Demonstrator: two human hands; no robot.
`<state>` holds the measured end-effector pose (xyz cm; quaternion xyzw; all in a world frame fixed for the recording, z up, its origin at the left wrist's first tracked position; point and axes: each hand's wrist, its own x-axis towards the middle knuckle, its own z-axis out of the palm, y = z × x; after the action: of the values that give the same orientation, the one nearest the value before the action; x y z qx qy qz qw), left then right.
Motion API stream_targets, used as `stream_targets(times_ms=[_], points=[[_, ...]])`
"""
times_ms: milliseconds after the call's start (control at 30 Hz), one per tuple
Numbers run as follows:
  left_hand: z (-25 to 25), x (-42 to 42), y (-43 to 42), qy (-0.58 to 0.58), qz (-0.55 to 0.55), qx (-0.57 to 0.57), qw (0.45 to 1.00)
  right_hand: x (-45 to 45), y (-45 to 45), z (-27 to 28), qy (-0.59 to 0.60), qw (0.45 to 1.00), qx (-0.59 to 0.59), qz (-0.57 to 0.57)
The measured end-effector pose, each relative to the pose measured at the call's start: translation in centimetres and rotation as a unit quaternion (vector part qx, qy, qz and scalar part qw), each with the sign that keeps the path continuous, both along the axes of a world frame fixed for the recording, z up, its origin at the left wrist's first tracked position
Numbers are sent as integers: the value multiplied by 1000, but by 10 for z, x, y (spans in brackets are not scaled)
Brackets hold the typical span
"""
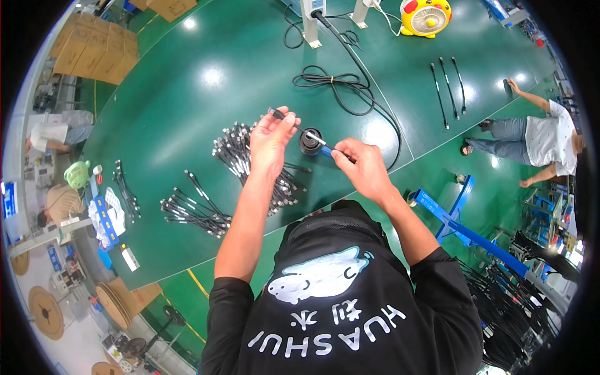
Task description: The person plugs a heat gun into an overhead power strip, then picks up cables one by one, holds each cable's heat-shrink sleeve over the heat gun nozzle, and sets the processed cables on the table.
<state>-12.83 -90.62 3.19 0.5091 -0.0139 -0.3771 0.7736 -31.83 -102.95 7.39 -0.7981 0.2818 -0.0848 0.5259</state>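
Observation:
A short black cable with a pale label is stretched between my two hands. My left hand pinches it near its connector end, which points up and left. Fingers closed, my right hand holds the other end, lower and to the right. Just beneath the cable, a round black tool head with a blue body lies on the green table. Beside and partly behind my left forearm is a large pile of short black cables. A smaller bundle lies further left.
More cables lie at the far left, three separate ones at the right. A coiled black cord and a yellow fan are at the back. A co-worker stands at the right; another person is at the left.

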Motion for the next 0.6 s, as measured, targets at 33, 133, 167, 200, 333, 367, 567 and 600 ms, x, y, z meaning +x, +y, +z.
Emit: stream_targets(times_ms=[33,133,167,200,333,367,567,600], points=[[1,0,0,0,0,0,1000,0,0,1,-3,1000,8,1],[2,0,-1,0,1,0,1000,0,1,0,-2,1000,7,4],[2,0,-1,0,1,-3,1000,1,1,0,-2,1000,7,4],[3,-1,-1,0,2,-5,1000,1,1,0,1,1000,-4,7],[1,0,-1,0,0,-6,1000,2,0,1,19,999,-24,19],[1,0,-1,1,1,-4,1000,2,0,-1,19,999,-24,19],[-2,-1,-1,-3,-6,-7,1000,1,0,-1,20,999,-28,26],[-2,-1,-1,-2,-8,-6,1000,1,0,-2,18,999,-30,30]])
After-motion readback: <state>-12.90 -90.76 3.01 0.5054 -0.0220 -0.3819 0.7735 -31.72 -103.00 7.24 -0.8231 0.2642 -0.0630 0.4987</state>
